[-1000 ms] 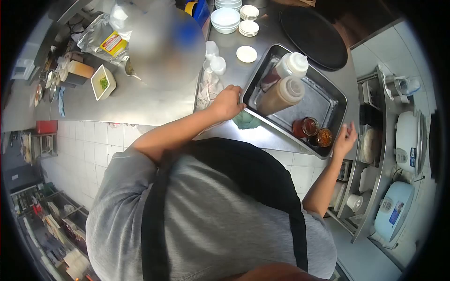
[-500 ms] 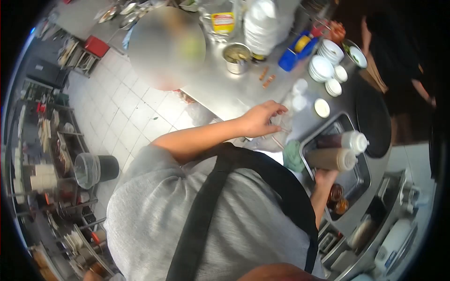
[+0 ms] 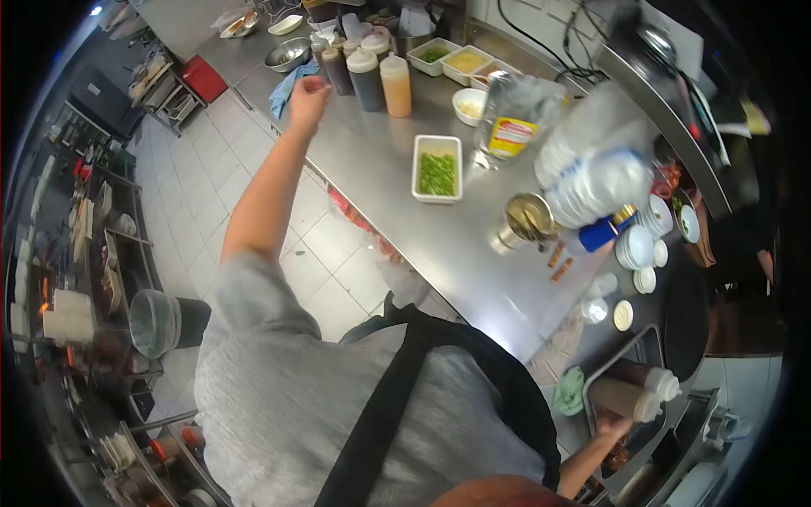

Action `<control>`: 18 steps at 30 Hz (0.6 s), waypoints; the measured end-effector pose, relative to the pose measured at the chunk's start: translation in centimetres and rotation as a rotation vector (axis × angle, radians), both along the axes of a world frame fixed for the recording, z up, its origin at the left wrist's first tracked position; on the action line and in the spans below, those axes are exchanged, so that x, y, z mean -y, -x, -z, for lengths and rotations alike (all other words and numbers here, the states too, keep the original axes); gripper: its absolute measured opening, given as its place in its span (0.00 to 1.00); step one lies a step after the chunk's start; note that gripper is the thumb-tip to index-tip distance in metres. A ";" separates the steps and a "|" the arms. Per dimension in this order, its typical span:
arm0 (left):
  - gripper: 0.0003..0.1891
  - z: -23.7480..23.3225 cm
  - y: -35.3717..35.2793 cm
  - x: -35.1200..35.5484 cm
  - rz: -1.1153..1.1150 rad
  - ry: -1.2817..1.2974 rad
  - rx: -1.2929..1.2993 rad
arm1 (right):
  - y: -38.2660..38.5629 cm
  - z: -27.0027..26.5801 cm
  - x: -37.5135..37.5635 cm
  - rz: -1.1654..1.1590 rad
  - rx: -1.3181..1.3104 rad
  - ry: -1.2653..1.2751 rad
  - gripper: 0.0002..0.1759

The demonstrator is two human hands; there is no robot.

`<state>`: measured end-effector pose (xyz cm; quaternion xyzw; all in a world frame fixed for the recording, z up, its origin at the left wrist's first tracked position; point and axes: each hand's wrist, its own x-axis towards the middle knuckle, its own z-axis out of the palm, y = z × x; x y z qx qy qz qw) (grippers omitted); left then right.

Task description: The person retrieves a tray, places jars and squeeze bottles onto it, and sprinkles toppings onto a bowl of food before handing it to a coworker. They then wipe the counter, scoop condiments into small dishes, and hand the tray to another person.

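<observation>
Touching brown btl (image 3: 615, 397) w/ R hand (image 3: 612, 424), prob. to steady it in tray (image 3: 649, 348); can't tell if gripped. L hand (image 3: 310, 103) curled narrow by blue cloth (image 3: 285, 95), nothing visible in it.

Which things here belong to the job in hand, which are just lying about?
Likely in use:
left hand, by blue cloth
right hand, at brown bottle
metal tray under it

Probably just lying about:
green cloth
tub of chopped greens
white bowls
red bin
</observation>
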<state>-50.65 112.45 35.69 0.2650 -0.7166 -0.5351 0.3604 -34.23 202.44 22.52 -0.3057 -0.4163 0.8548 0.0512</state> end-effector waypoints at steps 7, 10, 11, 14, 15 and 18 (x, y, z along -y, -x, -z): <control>0.28 -0.6 7.9 12.9 -0.034 0.709 -0.033 | -0.8 -12.6 16.1 1.268 0.131 -1.190 0.33; 0.31 -4.2 11.7 12.1 0.344 1.025 0.015 | 0.4 -15.4 24.6 1.154 -0.254 -1.644 0.29; 0.31 -4.9 13.2 12.0 0.463 0.961 0.132 | 1.4 -15.9 27.8 1.044 -0.433 -1.719 0.28; 0.25 -7.1 16.4 11.2 0.675 0.897 0.416 | 5.6 -16.9 39.6 0.443 -0.876 -1.570 0.24; 0.25 -7.1 16.6 11.3 0.716 0.901 0.411 | 7.9 -16.8 44.6 0.245 -1.034 -1.449 0.24; 0.30 -7.5 17.1 10.7 0.699 1.126 0.447 | 14.3 -19.6 56.4 -0.560 -1.063 -1.584 0.32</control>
